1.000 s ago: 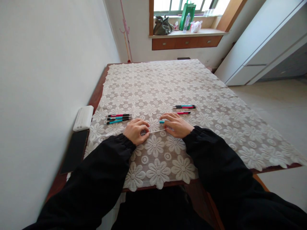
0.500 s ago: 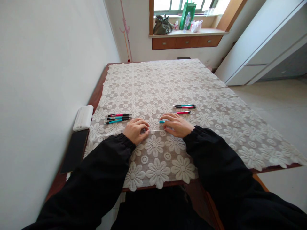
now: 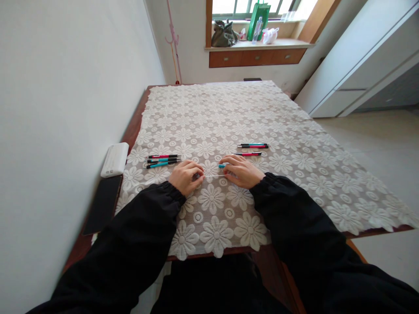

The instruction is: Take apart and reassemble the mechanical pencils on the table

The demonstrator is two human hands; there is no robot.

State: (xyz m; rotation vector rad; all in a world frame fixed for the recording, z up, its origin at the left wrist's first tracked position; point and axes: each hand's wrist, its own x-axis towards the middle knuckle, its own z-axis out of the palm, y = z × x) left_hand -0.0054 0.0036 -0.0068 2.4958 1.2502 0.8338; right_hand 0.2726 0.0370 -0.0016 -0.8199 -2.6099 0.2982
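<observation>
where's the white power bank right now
The white rectangular power bank lies at the table's left edge by the wall, left of three pens, beyond a black phone.

The desk [image 3: 131,131] is dark reddish wood with a smooth, faintly glossy edge, covered by a cream lace cloth [image 3: 229,113], openwork and rough-textured with raised flowers. The pens [image 3: 163,160] look like glossy plastic in red, teal and black. The thin rod [image 3: 212,175] between the left hand [image 3: 185,177] and right hand [image 3: 242,171] is pale and smooth. Both sleeves [image 3: 294,226] are matt black fabric. The white box [image 3: 114,159] seems smooth plastic; the dark slab [image 3: 103,209] beside it is matt.
</observation>
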